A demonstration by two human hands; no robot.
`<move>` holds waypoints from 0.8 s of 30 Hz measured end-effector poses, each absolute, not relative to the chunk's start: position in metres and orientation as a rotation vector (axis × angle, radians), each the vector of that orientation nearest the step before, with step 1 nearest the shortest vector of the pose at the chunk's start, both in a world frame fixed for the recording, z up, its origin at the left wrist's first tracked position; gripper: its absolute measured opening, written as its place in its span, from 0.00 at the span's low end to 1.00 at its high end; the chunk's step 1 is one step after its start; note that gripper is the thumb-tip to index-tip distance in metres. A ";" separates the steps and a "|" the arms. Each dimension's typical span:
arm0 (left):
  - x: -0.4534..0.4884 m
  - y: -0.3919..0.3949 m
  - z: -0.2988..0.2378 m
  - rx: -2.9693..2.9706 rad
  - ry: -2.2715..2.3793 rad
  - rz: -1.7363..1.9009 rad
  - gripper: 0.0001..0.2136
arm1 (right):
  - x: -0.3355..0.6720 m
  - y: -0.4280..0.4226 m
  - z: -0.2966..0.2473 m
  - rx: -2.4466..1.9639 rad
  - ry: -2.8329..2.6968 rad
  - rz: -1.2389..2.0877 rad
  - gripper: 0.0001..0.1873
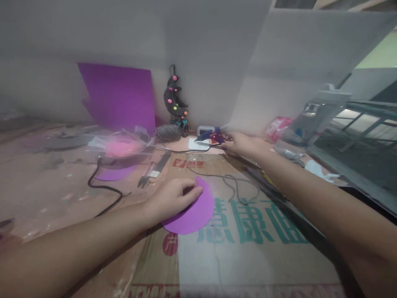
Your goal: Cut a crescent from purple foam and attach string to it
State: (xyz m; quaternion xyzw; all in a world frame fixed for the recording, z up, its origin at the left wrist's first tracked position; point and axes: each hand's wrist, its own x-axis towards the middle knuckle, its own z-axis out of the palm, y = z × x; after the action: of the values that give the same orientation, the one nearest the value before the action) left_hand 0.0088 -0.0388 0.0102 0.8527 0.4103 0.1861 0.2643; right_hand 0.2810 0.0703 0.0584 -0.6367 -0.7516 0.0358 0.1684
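My left hand point(175, 198) is closed on a purple paper disc point(192, 217), with thumb and forefinger curled over it. The disc lies over a printed cardboard sheet, and the other fingers are hidden. Farther back, my right hand point(238, 142) reaches to a dark blue glue gun point(212, 135) and has its fingers around the rear of it. A small red light glows on the gun's side. Under the nozzle lies a white pad point(198, 144). A loose grey yarn strand point(237, 186) trails across the cardboard point(248, 260) between my arms.
A purple sheet point(124, 97) leans on the wall beside a grey moon ornament point(173, 97) with coloured pompoms. In front are a grey yarn ball point(168, 132), a plastic bag point(122, 145) of pink material, a cutter knife point(146, 174) and a black cord point(107, 188). A clear plastic container point(310, 124) stands right.
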 end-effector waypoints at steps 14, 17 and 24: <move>0.010 -0.041 0.017 2.255 1.098 0.465 0.19 | 0.282 -0.064 0.049 -1.120 -2.779 0.187 0.09; 0.009 -0.044 0.024 2.182 1.122 0.452 0.14 | 0.278 -0.058 0.034 -1.156 -2.703 0.169 0.09; 0.012 -0.058 0.035 1.822 1.098 0.512 0.09 | 0.261 -0.071 0.024 -1.390 -2.107 0.426 0.07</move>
State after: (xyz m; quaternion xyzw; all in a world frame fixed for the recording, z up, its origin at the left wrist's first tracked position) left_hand 0.0123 -0.0581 0.0355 0.7398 0.4459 0.2078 0.4589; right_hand 0.2609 -0.0713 0.0238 -0.5203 -0.7885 0.1594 0.2866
